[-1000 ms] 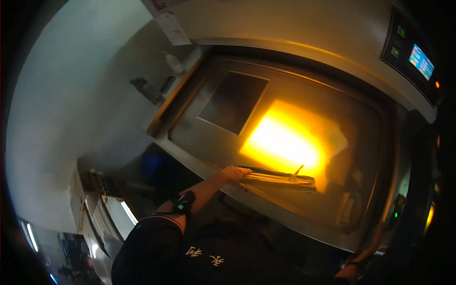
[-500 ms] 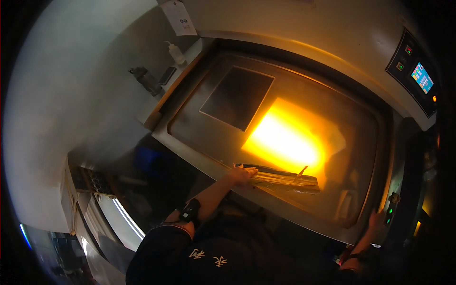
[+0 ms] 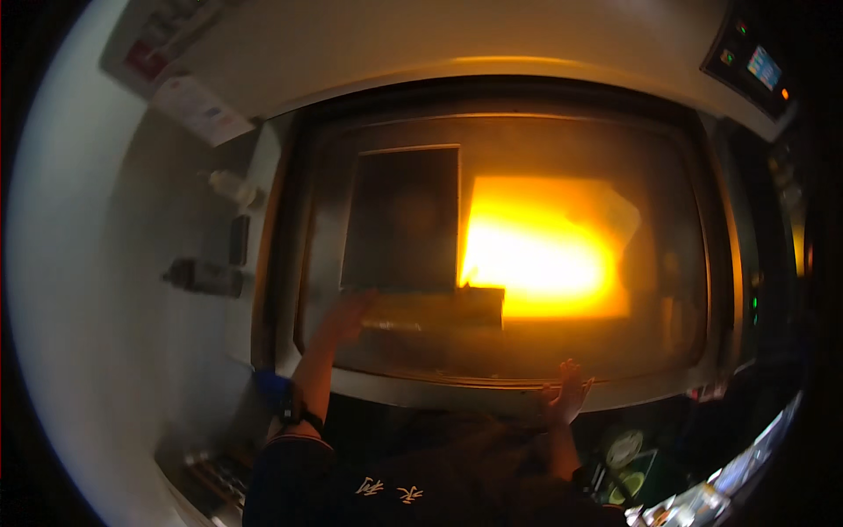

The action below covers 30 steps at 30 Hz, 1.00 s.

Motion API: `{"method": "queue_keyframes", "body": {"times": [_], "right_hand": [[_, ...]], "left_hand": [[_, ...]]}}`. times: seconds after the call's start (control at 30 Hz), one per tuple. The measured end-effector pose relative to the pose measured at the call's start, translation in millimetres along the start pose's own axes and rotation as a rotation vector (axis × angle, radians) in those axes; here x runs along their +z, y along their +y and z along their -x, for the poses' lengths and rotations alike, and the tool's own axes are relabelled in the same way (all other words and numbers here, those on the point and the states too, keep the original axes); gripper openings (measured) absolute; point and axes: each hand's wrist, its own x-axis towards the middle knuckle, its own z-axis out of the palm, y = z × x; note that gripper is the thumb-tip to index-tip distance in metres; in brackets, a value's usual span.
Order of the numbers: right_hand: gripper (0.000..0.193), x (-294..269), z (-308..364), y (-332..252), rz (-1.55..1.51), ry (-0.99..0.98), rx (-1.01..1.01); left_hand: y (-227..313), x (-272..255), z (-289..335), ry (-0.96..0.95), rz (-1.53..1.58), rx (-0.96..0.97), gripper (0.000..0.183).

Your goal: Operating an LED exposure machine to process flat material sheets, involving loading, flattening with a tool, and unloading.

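My left hand [image 3: 353,314], blurred by motion, is at the left end of a long flat strip [image 3: 430,309] with a shiny, film-like surface. The strip lies across a wide glass-like bed [image 3: 562,347], just below a dark rectangular sheet [image 3: 402,220]; a small tab stands up near its right part. My fingers seem to grip the strip's end, though blur hides the thumb. Over the front edge of the bed, my right hand [image 3: 566,395] is open, fingers spread, with nothing in it. To the right of the dark sheet a bright yellow rectangle of light [image 3: 540,255] glows.
A raised frame [image 3: 727,255] surrounds the bed. On the left ledge are a pale squeeze bottle [image 3: 233,187], a phone-like dark slab [image 3: 238,240] and a dark bottle [image 3: 204,277]. A control panel [image 3: 753,60] is at upper right. Shiny clutter [image 3: 702,505] sits at lower right.
My left hand and the strip have moved left, from below the light to below the dark sheet. My right hand has come from the right-side controls to the front edge. The view has turned.
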Motion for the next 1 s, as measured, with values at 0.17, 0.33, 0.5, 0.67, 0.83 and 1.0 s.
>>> {"method": "queue_keyframes", "body": {"times": [0.17,0.33,0.5,0.67,0.83,1.0], "right_hand": [[0.048,-10.2,-0.1,-10.7,0.089,-0.009,0.085],[0.042,-17.5,-8.7,-26.8,0.081,0.041,0.14],[0.041,-21.1,-11.7,-31.6,-0.005,-0.068,0.192],[0.041,-9.5,-7.5,-28.5,-0.001,-0.125,0.274],[0.047,-28.1,-5.6,-46.3,-0.156,-0.051,0.273],[0.054,-26.5,-0.6,-39.7,-0.188,-0.009,0.368]], "left_hand": [[-36.7,-90.1,-170.3,0.156,0.24,-0.19,0.059],[-22.2,-131.9,-307.1,0.254,0.23,-0.218,0.061],[-43.8,-124.0,-352.7,0.432,0.056,0.143,0.074],[-10.7,-134.1,-286.7,0.328,0.147,0.211,0.067],[-7.4,-72.0,-146.6,-0.145,0.358,0.429,0.075],[-48.0,29.2,-109.1,-0.32,0.238,0.444,0.091]]}}
